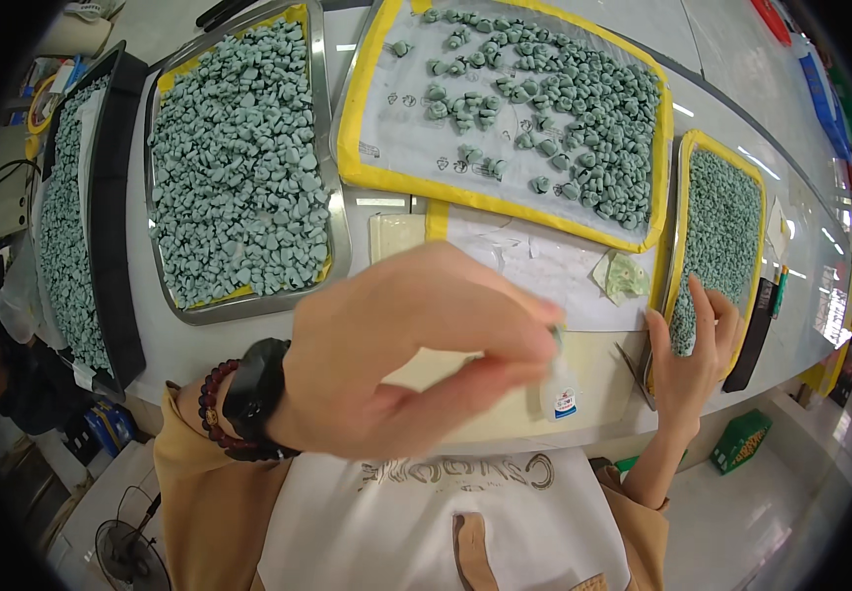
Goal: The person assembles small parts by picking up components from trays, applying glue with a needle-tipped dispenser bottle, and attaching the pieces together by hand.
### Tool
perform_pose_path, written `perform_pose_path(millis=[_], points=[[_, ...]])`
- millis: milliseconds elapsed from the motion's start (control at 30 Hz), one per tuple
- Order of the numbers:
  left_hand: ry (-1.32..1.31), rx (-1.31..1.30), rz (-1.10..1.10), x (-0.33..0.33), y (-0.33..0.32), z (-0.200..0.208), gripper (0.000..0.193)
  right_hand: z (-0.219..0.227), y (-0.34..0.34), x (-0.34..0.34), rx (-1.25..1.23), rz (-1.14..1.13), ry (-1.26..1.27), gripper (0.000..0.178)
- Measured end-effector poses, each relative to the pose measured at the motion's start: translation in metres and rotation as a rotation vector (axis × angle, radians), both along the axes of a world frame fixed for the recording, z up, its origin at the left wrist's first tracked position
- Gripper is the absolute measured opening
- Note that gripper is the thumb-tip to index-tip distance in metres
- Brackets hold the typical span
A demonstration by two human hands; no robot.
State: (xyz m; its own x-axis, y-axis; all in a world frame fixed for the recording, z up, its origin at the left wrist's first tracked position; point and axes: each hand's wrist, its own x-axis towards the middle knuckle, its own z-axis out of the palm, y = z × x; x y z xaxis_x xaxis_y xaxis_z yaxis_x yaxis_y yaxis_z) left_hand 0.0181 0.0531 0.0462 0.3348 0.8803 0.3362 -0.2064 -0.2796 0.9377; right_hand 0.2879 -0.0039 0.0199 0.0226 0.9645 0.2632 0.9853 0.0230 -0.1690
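My left hand is raised in the middle, close to the camera, its thumb and forefinger pinched together. A small greenish piece just shows at those fingertips; its shape is mostly hidden. Below the pinch stands a small white bottle with a blue and white label, partly covered by the fingers. At the right, my right hand reaches over the near end of a narrow yellow-edged tray filled with tiny green pieces. Its fingers are apart, the fingertips at the pieces.
A yellow-taped tray holds loose green lumps at the back. Left of it stand a metal tray and a black bin, both full of green pieces. Tweezers lie beside my right hand, near a crumpled pale-green wrapper.
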Motion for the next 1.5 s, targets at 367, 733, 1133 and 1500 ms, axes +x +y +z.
perform_pose_path(millis=[367,733,1133,1500], points=[[1.121,0.613,0.231,-0.005,0.039,-0.015,0.031,-0.021,0.005,0.01,0.071,0.089,0.11,0.037],[1.636,0.264,0.435,-0.105,-0.029,-0.018,0.035,-0.034,0.017,0.026,0.193,0.147,0.117,0.038],[1.336,0.45,0.697,-0.116,-0.009,-0.032,0.029,-0.003,-0.031,-0.022,-0.417,0.598,0.23,0.07],[1.212,0.306,0.727,-0.122,-0.014,-0.031,0.023,-0.029,-0.026,-0.037,-0.377,0.802,0.293,0.062]])
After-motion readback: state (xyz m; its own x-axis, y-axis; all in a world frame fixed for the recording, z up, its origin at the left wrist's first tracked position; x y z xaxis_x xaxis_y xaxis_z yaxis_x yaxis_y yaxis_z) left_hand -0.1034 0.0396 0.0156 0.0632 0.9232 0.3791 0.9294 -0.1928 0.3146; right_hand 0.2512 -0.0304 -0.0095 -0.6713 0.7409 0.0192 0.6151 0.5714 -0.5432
